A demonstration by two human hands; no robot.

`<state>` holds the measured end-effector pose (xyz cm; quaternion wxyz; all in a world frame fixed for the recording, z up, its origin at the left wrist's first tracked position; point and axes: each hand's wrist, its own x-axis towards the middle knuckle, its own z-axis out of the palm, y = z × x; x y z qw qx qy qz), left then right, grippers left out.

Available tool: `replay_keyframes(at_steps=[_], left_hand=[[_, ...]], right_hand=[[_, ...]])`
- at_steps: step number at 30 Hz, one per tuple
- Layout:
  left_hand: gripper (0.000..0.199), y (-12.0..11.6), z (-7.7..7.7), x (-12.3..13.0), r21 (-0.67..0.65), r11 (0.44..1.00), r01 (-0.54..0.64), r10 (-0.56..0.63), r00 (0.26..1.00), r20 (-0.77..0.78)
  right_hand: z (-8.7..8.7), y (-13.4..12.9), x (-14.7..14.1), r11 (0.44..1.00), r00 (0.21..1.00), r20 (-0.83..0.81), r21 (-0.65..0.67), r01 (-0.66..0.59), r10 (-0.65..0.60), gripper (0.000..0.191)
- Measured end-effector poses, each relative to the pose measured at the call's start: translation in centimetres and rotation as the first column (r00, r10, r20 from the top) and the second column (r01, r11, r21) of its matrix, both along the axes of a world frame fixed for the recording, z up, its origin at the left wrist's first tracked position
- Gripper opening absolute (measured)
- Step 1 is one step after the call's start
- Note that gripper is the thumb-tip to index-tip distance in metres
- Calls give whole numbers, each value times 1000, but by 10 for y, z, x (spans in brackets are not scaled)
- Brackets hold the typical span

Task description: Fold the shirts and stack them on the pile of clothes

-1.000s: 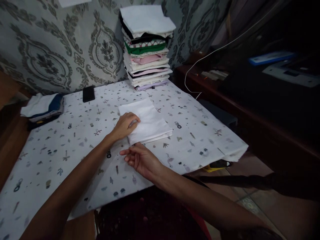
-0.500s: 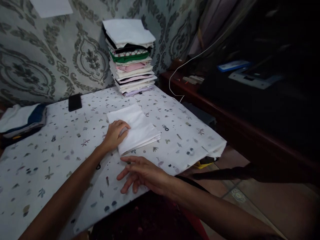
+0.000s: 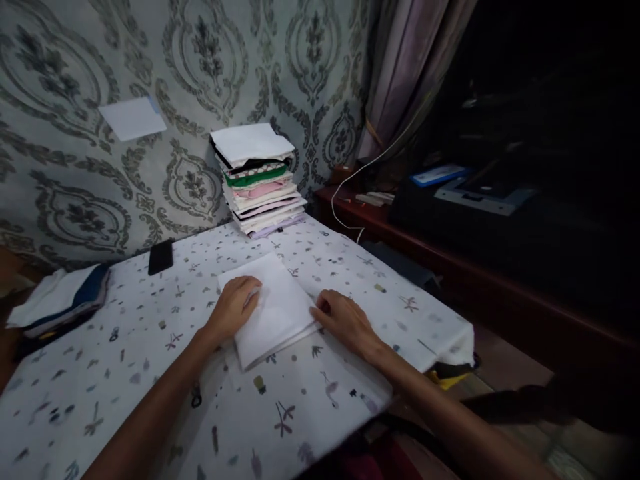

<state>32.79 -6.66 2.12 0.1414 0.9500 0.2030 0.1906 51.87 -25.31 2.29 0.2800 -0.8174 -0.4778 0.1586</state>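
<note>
A folded white cloth lies flat on the patterned tablecloth in front of me. My left hand rests on its left side, fingers laid over the top and thumb apart from them. At the cloth's right corner, my right hand has its fingers curled and its thumb and forefinger closed on the edge. Beyond the cloth stands a tall stack of folded clothes, with a white piece on top.
A black phone lies near the wall. More folded clothes sit at the table's left edge. To the right are a dark red wooden surface, a white cable and a blue-and-white box. White paper hangs on the wall.
My right hand has moved from the near side, where its fingers were spread, to the cloth's right corner and closed there. My left hand stays on the cloth. The view has tilted up.
</note>
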Motion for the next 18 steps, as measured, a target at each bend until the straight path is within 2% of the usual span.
replay_keyframes(at_steps=[3, 6, 9, 12, 15, 17, 18], left_hand=[[39, 9, 0, 15, -18, 1000, -12, 10, 996, -87], [51, 13, -1, 32, -50, 998, -46, 32, 969, -246], [61, 15, 0, 46, -84, 994, -64, 27, 925, -378], [64, 17, 0, 53, -97, 994, -58, 13, 913, -408], [68, 19, -2, 58, -92, 995, -26, -11, 925, -379], [73, 18, -4, 60, -81, 997, -2, -28, 932, -361], [74, 16, -5, 62, -76, 997, 11, -37, 935, -352]], right_hand=[[11, 1, -3, 999, 999, -35, 33, 28, -27, 13], [18, 1, -5, 999, 997, -64, 2, 44, -43, 14], [16, -1, -2, 996, 999, -39, -94, 7, -11, 16], [10, -1, 6, 992, 999, 23, -126, -24, 27, 15], [11, 15, 15, 998, 995, 83, 15, -60, 59, 12], [14, 41, 20, 968, 979, 88, 155, -196, 184, 21], [14, 58, 21, 932, 955, 74, 206, -297, 288, 26]])
